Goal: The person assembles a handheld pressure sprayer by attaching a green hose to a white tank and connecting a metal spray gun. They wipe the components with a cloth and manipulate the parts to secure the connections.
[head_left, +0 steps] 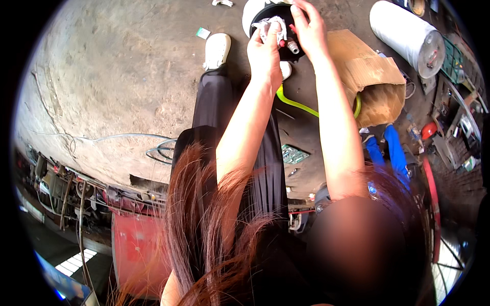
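Note:
A round device with a white body (250, 14) and a black top (291, 13) stands on the floor at the top of the view. On its black top sit a silver metal fitting (292, 47) and small red parts (282, 44). My left hand (265, 56) is closed on a crumpled white cloth (265, 24), pressed against the black top. My right hand (312, 33) lies at the device's right edge, fingers stretched and apart, touching the rim. A yellow-green hose (301, 106) runs from below the device to the right, passing behind my right forearm.
An open cardboard box (372, 71) stands right of my right arm, beside a large white cylinder (403, 33). A green circuit board (294, 153) and a grey cable (122, 136) lie on the floor. A person's blue trouser legs (395, 148) show at right. Clutter lines both sides.

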Available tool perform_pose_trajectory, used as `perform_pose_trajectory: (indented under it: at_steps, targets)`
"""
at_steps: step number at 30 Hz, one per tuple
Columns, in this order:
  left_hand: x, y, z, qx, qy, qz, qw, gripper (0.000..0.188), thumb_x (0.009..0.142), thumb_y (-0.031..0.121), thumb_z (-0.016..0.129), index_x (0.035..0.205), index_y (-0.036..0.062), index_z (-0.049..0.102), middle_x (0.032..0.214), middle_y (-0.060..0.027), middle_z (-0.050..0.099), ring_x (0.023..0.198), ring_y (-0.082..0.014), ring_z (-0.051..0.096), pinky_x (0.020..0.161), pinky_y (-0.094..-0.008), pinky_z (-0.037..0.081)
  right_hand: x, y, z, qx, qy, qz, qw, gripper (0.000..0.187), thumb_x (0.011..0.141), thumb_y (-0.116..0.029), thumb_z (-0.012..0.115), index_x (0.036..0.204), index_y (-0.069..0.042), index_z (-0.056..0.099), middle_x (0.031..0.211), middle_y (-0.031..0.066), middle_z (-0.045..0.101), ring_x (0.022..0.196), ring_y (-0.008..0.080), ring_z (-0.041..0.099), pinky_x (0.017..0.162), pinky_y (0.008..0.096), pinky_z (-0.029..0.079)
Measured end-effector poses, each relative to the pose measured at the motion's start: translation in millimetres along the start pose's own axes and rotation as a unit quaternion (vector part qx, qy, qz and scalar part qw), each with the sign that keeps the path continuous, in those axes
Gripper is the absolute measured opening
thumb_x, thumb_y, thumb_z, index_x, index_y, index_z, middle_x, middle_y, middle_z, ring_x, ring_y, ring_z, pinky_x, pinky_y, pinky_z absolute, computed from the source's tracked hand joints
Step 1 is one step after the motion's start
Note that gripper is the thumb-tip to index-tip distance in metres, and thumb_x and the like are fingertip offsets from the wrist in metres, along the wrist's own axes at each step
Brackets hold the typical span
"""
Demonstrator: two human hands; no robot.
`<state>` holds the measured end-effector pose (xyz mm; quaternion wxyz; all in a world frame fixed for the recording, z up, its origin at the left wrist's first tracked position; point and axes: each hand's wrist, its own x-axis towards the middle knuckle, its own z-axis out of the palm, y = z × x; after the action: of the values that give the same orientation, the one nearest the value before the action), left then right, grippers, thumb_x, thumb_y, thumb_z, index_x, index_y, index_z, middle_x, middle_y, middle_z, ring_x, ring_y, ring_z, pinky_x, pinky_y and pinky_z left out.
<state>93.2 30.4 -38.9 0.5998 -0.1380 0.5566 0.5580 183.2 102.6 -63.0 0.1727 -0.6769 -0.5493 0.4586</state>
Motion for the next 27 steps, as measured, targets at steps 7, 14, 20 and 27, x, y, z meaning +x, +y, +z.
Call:
perform_pose_trajectory:
  at_steps: [7,14,20,27]
  targets:
    - [1,-3,8,0.023,0.053,0.07,0.996,0.018,0.086,0.003,0.062,0.103,0.0006,0.063,0.097,-0.0055,0.064,0.084,-0.0121,0.061,0.071,-0.025,0.05,-13,14,5,0.059,-0.011,0.01,0.998,0.025,0.093,-0.021,0.053,0.113,-0.009,0.061,0.107,0.0133,0.065,0.099,0.0219,0.062,0.085,0.0326,0.048]
    - [-17,-9,6,0.056,0.188,0.112,0.974,0.025,0.082,-0.009,0.055,0.106,-0.0071,0.063,0.091,-0.0085,0.066,0.08,-0.0129,0.062,0.075,-0.0248,0.051,-13,8,10,0.138,0.003,0.069,0.988,0.021,0.092,-0.013,0.053,0.11,-0.007,0.062,0.099,0.0066,0.064,0.078,0.0119,0.062,0.063,0.025,0.055]
    - [-48,10,0,0.074,0.124,0.104,0.984,0.016,0.087,0.0,0.057,0.101,-0.0041,0.063,0.089,-0.0047,0.064,0.077,-0.0095,0.06,0.072,-0.0237,0.05,-13,13,10,0.145,-0.003,0.061,0.988,0.021,0.091,-0.012,0.053,0.109,-0.007,0.063,0.098,0.0072,0.064,0.076,0.0117,0.061,0.064,0.0253,0.055]
    - [-51,5,19,0.01,0.171,0.043,0.984,0.033,0.098,0.03,0.046,0.103,-0.0002,0.057,0.089,-0.0035,0.057,0.08,-0.0098,0.052,0.072,-0.0243,0.042,-13,13,11,0.126,0.01,0.051,0.991,0.021,0.091,-0.011,0.052,0.108,-0.005,0.062,0.096,0.009,0.064,0.077,0.0145,0.063,0.065,0.0272,0.056]
